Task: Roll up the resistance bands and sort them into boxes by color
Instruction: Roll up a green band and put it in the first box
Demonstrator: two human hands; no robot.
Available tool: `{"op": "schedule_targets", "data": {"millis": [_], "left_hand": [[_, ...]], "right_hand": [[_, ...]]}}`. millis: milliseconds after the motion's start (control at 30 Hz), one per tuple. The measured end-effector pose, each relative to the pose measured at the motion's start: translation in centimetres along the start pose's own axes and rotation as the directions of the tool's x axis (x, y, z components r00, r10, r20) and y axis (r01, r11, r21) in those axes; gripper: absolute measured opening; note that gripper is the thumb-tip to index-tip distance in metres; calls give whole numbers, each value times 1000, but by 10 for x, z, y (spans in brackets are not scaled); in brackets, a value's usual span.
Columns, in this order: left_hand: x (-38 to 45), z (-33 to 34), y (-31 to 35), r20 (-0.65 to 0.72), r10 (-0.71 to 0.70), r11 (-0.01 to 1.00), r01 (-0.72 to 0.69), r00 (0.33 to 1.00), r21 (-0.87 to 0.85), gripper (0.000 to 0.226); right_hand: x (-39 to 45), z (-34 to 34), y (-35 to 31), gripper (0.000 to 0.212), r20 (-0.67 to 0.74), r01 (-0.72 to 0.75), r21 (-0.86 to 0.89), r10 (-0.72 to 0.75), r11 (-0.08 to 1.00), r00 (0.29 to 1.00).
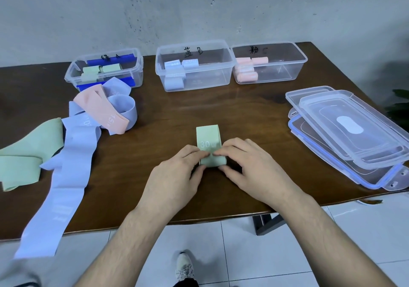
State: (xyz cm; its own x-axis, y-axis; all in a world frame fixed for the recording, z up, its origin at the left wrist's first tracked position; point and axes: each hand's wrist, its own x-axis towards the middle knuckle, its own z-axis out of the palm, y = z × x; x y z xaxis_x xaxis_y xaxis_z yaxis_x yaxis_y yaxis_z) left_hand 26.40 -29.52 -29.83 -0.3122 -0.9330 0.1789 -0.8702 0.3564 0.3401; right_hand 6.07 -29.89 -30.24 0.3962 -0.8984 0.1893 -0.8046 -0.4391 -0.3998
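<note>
Roughly midway. Left on the counter [254, 114]: loose pile still unrolled, namely a green band [26, 151], lavender bands [66, 176] and a pink band [104, 109]. Behind: green box [137, 70], blue box [228, 65] and pink box [296, 65], each holding a few rolls. Centre: my left hand [174, 176] and right hand [250, 167] pinch the green 30 LB band [208, 138], part rolled. Lids [345, 132] stacked right.

- Setting: a plain indoor workroom, not identifiable more closely.
- Wall [199, 5], top of frame: bare, pale, scuffed and speckled with dark marks.
- Floor [354, 231], bottom of frame: glossy white tiles.
- Work surface: dark wooden table [254, 114], centre of frame, on a dark metal leg [263, 222].
- Hand-lettered clear boxes [194, 65] stand along the far edge.
</note>
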Motion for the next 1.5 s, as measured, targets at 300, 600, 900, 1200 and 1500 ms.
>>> {"op": "schedule_targets", "data": {"millis": [300,600,900,1200,1500], "left_hand": [[0,1,-2,1,41,999,-41,999,7,34],[11,2,-6,-2,13,1000,-13,1000,17,36],[14,0,-1,-9,28,998,-28,1000,51,34],[-25,-5,7,4,67,998,-67,998,-12,29],[-29,-2,7,-12,42,987,-44,999,-153,24]], "right_hand": [[8,-3,4,37,51,-9,2,9,1000,999],[10,-1,4,39,25,3,12,-4,1000,1000],[16,-4,3,32,42,-3,37,2,999,999],[-16,-9,-9,30,113,48,29,-51,998,992],[-16,-8,-9,33,132,16,24,-19,1000,991]]}}
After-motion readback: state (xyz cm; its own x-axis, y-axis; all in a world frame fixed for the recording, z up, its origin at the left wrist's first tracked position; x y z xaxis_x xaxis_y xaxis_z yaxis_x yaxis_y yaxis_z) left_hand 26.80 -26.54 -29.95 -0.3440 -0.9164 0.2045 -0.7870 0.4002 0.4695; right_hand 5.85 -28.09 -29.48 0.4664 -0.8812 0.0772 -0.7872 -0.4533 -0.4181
